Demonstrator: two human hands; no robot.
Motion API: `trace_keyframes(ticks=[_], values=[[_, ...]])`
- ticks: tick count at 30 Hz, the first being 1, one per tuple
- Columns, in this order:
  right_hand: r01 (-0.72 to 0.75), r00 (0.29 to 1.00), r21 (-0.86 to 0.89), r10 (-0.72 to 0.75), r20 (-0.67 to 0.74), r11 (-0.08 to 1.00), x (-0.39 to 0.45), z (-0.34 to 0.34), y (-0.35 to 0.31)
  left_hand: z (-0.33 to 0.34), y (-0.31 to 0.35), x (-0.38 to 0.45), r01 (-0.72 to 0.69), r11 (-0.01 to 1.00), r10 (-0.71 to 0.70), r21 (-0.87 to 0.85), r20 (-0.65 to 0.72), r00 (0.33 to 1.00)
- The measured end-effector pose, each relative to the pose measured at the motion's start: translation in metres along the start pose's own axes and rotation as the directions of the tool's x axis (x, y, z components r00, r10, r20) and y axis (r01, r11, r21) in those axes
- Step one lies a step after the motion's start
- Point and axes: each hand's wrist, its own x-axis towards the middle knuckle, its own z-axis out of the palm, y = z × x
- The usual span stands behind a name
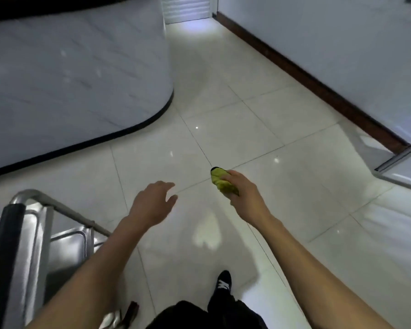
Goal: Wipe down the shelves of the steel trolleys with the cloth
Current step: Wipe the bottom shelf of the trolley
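A crumpled yellow-green cloth is gripped in my right hand, held out over the tiled floor in the middle of the view. My left hand hangs in the air beside it, fingers relaxed and holding nothing. A steel trolley stands at the lower left, below and left of my left forearm. Its tubular frame, a black-padded handle and part of a shiny shelf show. Neither hand touches the trolley.
A curved marble-faced counter with a black base fills the upper left. A white wall with a dark skirting board runs along the right. A white panel edge juts in at the right. My black shoe is on the floor below.
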Motion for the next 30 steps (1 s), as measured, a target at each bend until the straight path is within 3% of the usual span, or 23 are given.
trace_keyframes(ticks=[6, 14, 18, 25, 30], values=[[0.174, 0.961, -0.026, -0.164, 0.220, 0.984, 0.144, 0.022, -0.021, -0.031, -0.049, 0.051, 0.236, 0.966, -0.247, -0.104, -0.114, 0.962], [0.313, 0.835, 0.057, -0.304, 0.459, 0.948, 0.312, 0.112, -0.045, -0.040, -0.147, 0.121, 0.492, 0.823, -0.534, -0.284, -0.087, 0.841], [0.352, 0.789, 0.012, -0.303, 0.534, 0.936, 0.383, 0.140, -0.060, -0.062, -0.184, 0.171, 0.513, 0.790, -0.571, -0.336, -0.100, 0.815], [0.461, 0.720, 0.004, -0.377, 0.583, 0.888, 0.510, 0.188, -0.099, -0.130, -0.231, 0.269, 0.515, 0.816, -0.561, -0.262, -0.153, 0.813], [0.579, 0.652, -0.025, -0.444, 0.615, 0.815, 0.607, 0.243, -0.112, -0.162, -0.283, 0.339, 0.574, 0.790, -0.610, -0.217, -0.175, 0.773]])
